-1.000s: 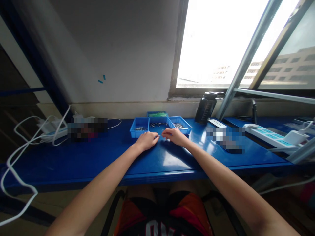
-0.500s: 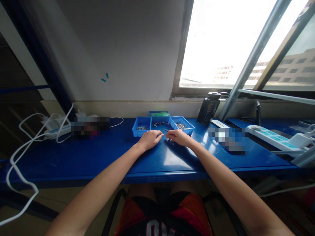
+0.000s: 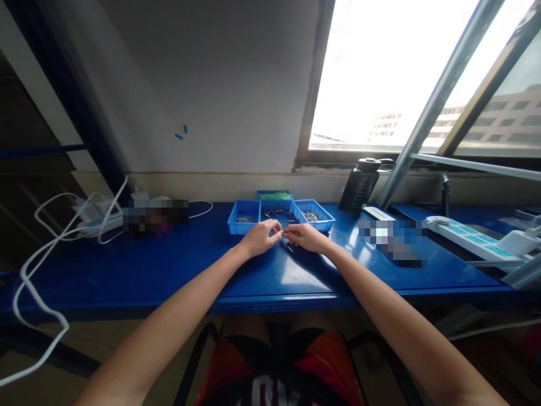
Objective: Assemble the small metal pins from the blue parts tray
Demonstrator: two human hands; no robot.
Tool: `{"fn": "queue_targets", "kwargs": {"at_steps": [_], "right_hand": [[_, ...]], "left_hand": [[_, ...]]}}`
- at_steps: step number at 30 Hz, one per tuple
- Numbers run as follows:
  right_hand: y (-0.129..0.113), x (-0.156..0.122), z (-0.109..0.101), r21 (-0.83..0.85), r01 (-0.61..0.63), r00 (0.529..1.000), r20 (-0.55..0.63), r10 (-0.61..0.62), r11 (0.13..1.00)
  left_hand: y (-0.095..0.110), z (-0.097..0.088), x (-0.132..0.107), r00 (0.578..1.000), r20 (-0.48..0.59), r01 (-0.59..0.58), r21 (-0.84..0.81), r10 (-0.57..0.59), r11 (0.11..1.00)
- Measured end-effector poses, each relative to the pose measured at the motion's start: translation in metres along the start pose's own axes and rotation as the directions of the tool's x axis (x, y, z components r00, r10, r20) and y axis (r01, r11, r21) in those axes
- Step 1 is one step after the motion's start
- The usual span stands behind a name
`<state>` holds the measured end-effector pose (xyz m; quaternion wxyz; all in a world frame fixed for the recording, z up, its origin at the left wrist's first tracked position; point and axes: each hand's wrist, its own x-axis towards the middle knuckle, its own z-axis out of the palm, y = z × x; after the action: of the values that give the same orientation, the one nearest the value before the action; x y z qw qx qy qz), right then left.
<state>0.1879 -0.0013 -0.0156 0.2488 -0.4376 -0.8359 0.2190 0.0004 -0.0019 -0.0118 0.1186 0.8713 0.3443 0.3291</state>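
My left hand (image 3: 261,237) and my right hand (image 3: 305,236) meet just in front of three small blue trays on the blue shelf (image 3: 169,265). Both pinch their fingertips together over something tiny between them, too small to name. The left tray (image 3: 244,216), the middle tray (image 3: 276,213) and the right tray (image 3: 311,215) each hold several small metal pins. A fourth tray (image 3: 273,195) with green pieces sits behind them.
A dark bottle (image 3: 360,184) stands by the window at the back right. A white power strip (image 3: 469,238) with a plugged charger lies at the right. White cables (image 3: 51,237) and another strip trail off the left end. Blurred patches cover two items on the shelf.
Both hands have drawn closer together, fingertips now nearly touching; the left hand lifted slightly toward the middle tray. The view shifted a little.
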Motion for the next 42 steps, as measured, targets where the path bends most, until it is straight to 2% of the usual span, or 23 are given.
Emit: {"fn": "queue_targets", "kwargs": {"at_steps": [5, 9, 14, 21, 26, 30, 35, 39, 42], "right_hand": [[-0.004, -0.001, -0.002, 0.012, 0.002, 1.0, -0.016, -0.002, 1.0], [-0.008, -0.002, -0.004, 0.033, 0.012, 0.999, -0.034, -0.011, 0.999], [-0.005, -0.002, -0.003, 0.027, 0.013, 1.0, -0.004, -0.013, 1.0], [0.002, 0.0, -0.003, -0.076, -0.004, 0.995, -0.097, -0.003, 0.997], [0.0, 0.0, -0.003, -0.096, -0.013, 0.997, -0.075, 0.005, 0.995], [0.001, -0.001, -0.004, -0.095, -0.019, 0.997, -0.072, 0.012, 0.995], [0.002, -0.001, -0.002, -0.108, -0.022, 0.998, -0.063, 0.015, 0.994], [0.0, 0.0, 0.002, -0.129, 0.006, 0.999, -0.052, -0.013, 0.992], [-0.003, 0.0, 0.003, -0.095, -0.002, 0.998, -0.061, -0.004, 0.996]], "left_hand": [[0.002, -0.002, -0.003, 0.99, 0.088, 0.103, 0.091, -0.111, 0.99], [0.001, -0.003, -0.003, 0.981, 0.128, 0.119, 0.183, -0.144, 0.976], [-0.001, -0.003, -0.001, 0.981, 0.145, 0.103, 0.189, -0.131, 0.977], [-0.004, -0.004, -0.002, 0.974, 0.136, 0.143, 0.255, -0.182, 0.956], [-0.005, -0.003, -0.003, 0.969, 0.136, 0.166, 0.271, -0.208, 0.948], [-0.005, -0.002, -0.002, 0.971, 0.128, 0.171, 0.23, -0.204, 0.958], [0.0, -0.005, 0.0, 0.98, 0.074, 0.175, 0.099, -0.182, 0.98], [0.005, -0.007, 0.001, 0.992, 0.038, 0.121, 0.031, -0.122, 0.992], [0.005, -0.006, 0.002, 0.996, 0.054, 0.077, 0.013, -0.078, 0.997]]}}
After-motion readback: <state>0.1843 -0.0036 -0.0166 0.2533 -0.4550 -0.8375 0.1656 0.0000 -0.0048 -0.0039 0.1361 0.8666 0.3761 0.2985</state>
